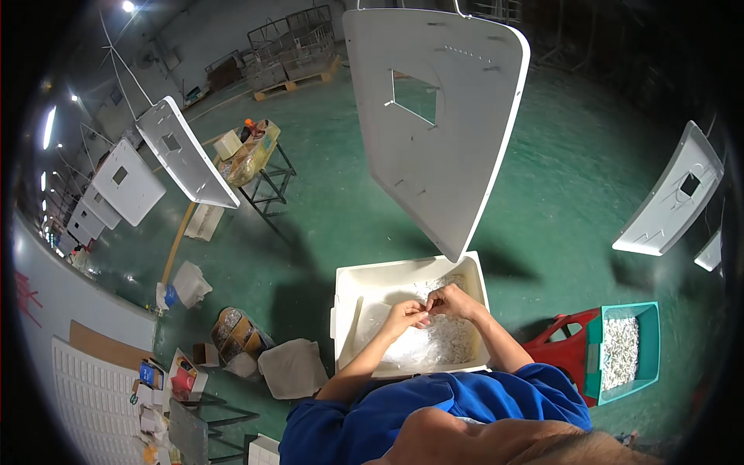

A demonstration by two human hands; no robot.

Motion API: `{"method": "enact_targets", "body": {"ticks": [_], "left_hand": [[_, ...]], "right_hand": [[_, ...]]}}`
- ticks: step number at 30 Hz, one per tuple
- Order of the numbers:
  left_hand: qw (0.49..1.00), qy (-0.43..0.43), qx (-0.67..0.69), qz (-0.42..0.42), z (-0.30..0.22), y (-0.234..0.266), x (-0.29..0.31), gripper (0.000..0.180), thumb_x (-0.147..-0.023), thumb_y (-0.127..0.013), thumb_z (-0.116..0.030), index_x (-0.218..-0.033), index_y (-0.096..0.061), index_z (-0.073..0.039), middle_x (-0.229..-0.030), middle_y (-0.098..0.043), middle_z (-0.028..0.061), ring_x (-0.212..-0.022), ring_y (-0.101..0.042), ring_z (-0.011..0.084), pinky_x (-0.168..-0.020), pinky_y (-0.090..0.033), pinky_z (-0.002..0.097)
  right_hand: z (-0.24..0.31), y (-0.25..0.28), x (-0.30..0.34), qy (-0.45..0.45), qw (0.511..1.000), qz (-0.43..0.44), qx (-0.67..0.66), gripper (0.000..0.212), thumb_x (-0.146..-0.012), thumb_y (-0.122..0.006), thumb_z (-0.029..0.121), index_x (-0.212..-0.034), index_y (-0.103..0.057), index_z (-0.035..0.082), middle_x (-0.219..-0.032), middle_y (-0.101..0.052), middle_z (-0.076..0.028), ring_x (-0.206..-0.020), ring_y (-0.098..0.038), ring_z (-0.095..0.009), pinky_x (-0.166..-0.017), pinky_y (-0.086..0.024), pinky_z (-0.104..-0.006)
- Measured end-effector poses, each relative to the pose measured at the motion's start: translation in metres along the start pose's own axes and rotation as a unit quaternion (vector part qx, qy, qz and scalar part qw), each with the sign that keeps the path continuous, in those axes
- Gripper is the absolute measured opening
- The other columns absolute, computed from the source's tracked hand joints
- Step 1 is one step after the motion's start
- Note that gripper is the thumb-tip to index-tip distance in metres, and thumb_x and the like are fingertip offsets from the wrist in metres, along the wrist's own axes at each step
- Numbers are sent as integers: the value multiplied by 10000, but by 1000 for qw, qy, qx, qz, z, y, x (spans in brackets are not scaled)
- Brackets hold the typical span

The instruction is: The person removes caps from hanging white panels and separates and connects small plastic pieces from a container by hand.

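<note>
My left hand (408, 315) and my right hand (453, 301) meet over a cream plastic tub (346, 298). Fingertips of both hands are pinched together, almost touching each other. Whatever lies between them is too small to make out. Inside the tub, beneath my hands, are many small whitish pieces (446, 343) and what looks like a clear plastic bag or sheet. Just beyond the tub hangs a large white panel (457, 155) with a square cut-out and small pegs; its lowest corner reaches over the tub's far rim.
More white panels hang at left (186, 151) and right (674, 190). A teal bin (657, 341) of white bits sits by a red plastic object (570, 353) at right. At left are a small stand with boxes (267, 136), a sack-like bundle (293, 369) and a lined container (236, 333).
</note>
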State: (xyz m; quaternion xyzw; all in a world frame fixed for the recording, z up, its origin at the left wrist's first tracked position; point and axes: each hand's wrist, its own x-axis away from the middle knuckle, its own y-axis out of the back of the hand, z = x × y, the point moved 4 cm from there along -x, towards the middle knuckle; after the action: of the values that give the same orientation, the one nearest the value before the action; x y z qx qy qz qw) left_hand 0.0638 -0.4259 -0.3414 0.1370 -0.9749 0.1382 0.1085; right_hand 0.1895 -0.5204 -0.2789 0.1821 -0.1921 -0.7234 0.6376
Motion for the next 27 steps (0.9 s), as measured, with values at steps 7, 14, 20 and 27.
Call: {"method": "enact_targets", "body": {"ticks": [7,14,20,27], "left_hand": [[998,-44,28,-25,10,5,-2,129,-837,-626,-19,-946,-587,36,-813,-645,109,-723,-657,176,-640,-545,265],[997,-55,13,-43,15,10,-5,134,-821,-648,-30,-928,-603,38,-792,-643,93,-688,-635,140,-628,-535,248],[993,-104,0,-53,15,7,-4,121,-819,-654,-37,-903,-600,32,-779,-632,79,-665,-613,118,-594,-512,237],[991,-98,25,-83,12,9,-2,111,-823,-649,-31,-915,-612,18,-761,-639,60,-664,-612,107,-593,-504,227]], "right_hand": [[3,0,-1,-1,1000,1,3,130,-696,-721,42,-812,-663,29,-709,-670,-85,-642,-644,-156,-598,-495,-281],[-4,-6,0,-4,990,9,140,140,-748,-677,146,-805,-645,22,-661,-648,-116,-623,-644,-248,-594,-493,-337],[-1,-10,0,4,988,8,153,138,-770,-659,155,-792,-647,19,-660,-647,-122,-613,-646,-252,-588,-496,-334],[5,-10,-5,-10,991,7,134,177,-785,-671,196,-799,-649,21,-667,-648,-126,-622,-645,-262,-594,-496,-335]]}}
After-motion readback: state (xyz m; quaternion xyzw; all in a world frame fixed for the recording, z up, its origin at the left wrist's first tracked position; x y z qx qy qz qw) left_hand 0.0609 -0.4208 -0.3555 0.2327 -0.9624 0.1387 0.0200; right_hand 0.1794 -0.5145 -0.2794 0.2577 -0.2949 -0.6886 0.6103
